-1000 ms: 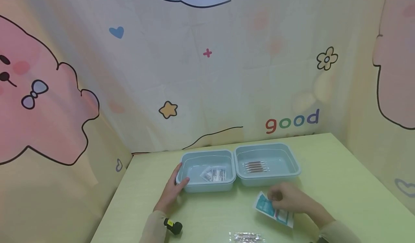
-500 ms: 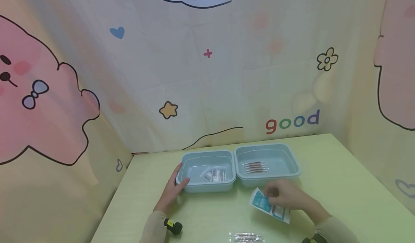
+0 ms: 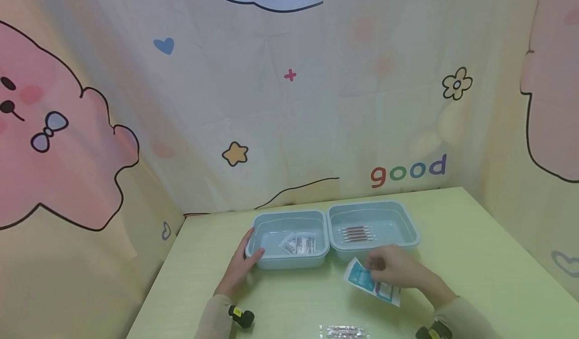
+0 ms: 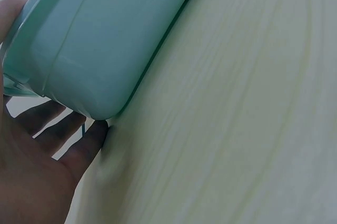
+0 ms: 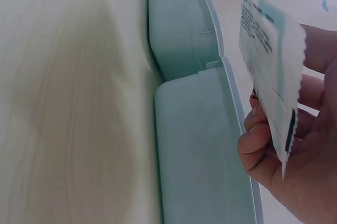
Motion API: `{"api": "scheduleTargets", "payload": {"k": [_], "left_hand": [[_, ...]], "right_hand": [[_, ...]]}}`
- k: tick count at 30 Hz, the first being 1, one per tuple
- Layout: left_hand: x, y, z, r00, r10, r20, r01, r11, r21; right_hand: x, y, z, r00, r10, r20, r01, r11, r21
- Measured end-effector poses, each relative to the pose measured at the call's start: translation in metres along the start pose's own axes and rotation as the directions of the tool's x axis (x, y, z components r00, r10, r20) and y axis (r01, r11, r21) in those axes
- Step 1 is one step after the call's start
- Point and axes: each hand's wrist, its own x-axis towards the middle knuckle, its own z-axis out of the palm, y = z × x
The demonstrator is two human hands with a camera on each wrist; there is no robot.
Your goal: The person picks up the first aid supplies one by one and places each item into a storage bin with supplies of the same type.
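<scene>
My left hand (image 3: 239, 264) holds the left corner of a light blue plastic bin (image 3: 289, 262); in the left wrist view its fingers (image 4: 84, 147) lie against the bin's side. Inside that bin are small clear-and-white packets (image 3: 304, 243). My right hand (image 3: 395, 267) pinches a flat teal-and-white sachet (image 3: 362, 277), tilted above the table in front of a second bin (image 3: 362, 253). The right wrist view shows the sachet's printed back (image 5: 271, 50) and serrated edge, with the thumb and fingertips on it.
Several brown-and-white wrapped sticks (image 3: 357, 233) lie in the second bin, which stands right beside the first. Near the table's front edge lie clear wrapped sticks (image 3: 345, 332). A printed curtain (image 3: 289, 128) hangs behind the table (image 3: 280, 299).
My right hand has moved slightly left and toward the bins, carrying the sachet. My left hand and both bins stay where they were.
</scene>
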Motion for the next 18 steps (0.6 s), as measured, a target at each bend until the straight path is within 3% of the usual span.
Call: {"api": "scheduleTargets", "payload": {"k": [6,9,11,16,18], "left_hand": [[0.004,-0.010,0.002,1.000,0.017,-0.024,-0.017,1.000,0.004],[0.002,-0.009,0.002,0.999,0.025,-0.023,-0.025,1.000,0.005],[-0.002,-0.001,0.000,1.000,0.015,-0.005,-0.015,1.000,0.004],[0.000,-0.001,-0.001,1.000,-0.002,0.008,0.002,1.000,-0.002],[0.004,-0.010,0.001,1.000,0.000,-0.009,0.000,1.000,-0.001]], "right_hand": [[0.007,-0.006,-0.002,1.000,0.014,0.001,-0.014,1.000,0.001],[0.010,-0.008,-0.002,1.000,0.013,-0.007,-0.013,1.000,-0.002],[0.011,-0.010,-0.003,1.000,0.017,-0.010,-0.017,1.000,-0.002],[0.015,-0.013,-0.003,1.000,0.028,-0.015,-0.028,0.999,-0.015],[0.017,-0.015,-0.004,0.999,0.030,-0.019,-0.030,0.999,-0.017]]}}
